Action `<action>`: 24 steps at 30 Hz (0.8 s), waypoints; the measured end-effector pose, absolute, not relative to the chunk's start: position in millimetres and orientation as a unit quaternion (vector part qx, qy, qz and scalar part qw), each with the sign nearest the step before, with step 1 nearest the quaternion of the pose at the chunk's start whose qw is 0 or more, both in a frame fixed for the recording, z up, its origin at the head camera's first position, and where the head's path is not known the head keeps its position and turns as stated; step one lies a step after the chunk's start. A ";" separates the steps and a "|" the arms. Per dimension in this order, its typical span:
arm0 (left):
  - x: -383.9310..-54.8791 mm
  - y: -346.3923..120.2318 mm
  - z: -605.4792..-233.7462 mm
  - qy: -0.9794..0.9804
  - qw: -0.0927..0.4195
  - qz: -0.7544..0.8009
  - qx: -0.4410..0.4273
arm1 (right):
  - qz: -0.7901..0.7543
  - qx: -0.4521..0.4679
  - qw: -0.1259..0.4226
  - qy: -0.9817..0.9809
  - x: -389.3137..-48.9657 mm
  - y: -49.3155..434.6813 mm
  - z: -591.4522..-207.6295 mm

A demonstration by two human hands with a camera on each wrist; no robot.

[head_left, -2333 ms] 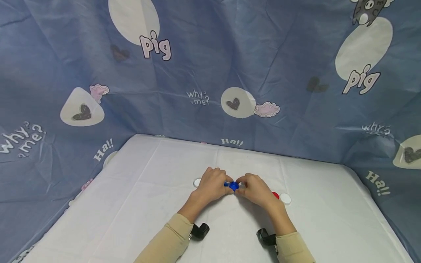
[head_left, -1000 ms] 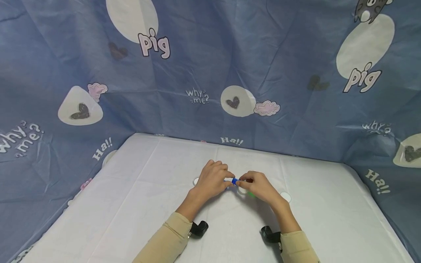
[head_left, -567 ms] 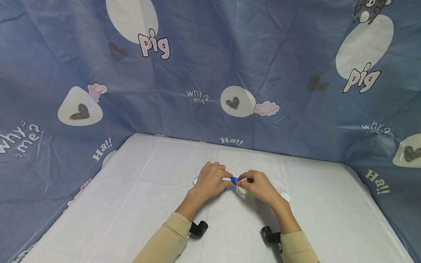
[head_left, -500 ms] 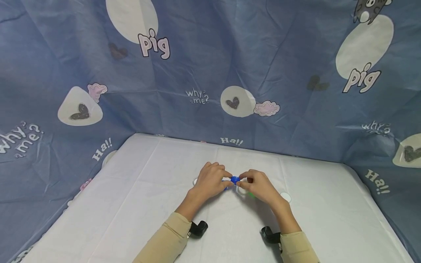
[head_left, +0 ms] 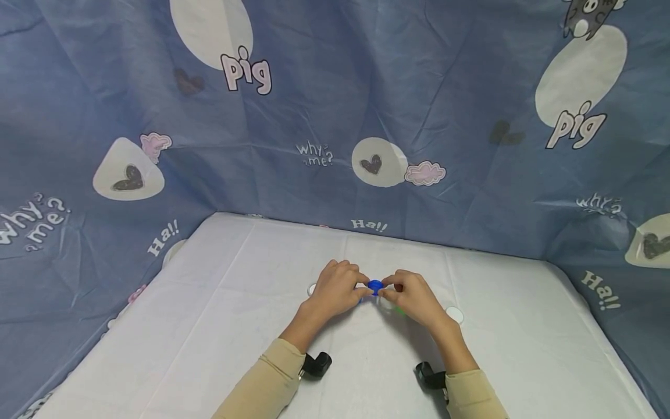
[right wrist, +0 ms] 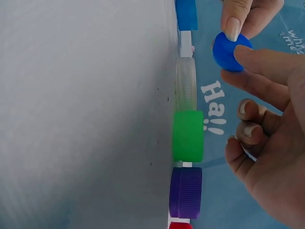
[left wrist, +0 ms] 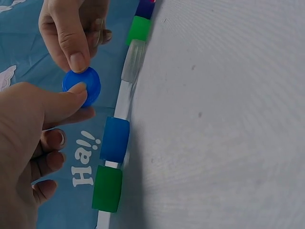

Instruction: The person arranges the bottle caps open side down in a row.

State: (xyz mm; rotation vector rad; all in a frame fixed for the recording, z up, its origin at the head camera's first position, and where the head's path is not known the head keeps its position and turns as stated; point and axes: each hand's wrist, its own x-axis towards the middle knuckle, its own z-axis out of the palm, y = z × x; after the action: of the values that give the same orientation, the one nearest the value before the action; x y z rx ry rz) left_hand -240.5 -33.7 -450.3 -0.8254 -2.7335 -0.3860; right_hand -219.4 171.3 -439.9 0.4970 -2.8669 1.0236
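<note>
Found pinched by thumb and finger of both left hand (head_left: 337,288) and right hand (head_left: 413,295), raised off the table (head_left: 183,331): blue cap (head_left: 375,286). Noted near left hand: second blue cap (left wrist: 115,140), dark green cap (left wrist: 107,189). Near right hand: clear cap (right wrist: 186,85), purple cap (right wrist: 186,192).

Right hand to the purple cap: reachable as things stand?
Probably yes: in the right wrist view nothing visible blocks the right hand from the purple cap, though the hand would first have to release its pinched blue cap.
</note>
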 end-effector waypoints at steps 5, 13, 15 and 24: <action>-240.0 -34.3 -450.4 -0.942 0.120 -0.125 -0.286 | 0.349 0.157 0.019 -0.924 -220.0 172.0 -442.2; -239.3 -33.1 -447.8 -0.936 0.148 -0.106 -0.300 | 0.406 0.121 -0.029 -0.905 -220.3 175.3 -439.2; -238.3 -32.4 -446.6 -0.931 0.161 -0.108 -0.309 | 0.410 0.110 -0.039 -0.904 -220.0 176.3 -438.1; -237.7 -31.8 -446.7 -0.925 0.178 -0.112 -0.318 | 0.410 0.093 -0.056 -0.906 -219.9 177.6 -438.2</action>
State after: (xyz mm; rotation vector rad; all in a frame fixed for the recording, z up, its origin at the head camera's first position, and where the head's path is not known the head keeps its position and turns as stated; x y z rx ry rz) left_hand -237.7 -31.8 -446.7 -0.8991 -2.6165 -0.3162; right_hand -219.9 177.6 -438.2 0.3046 -2.9505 1.3350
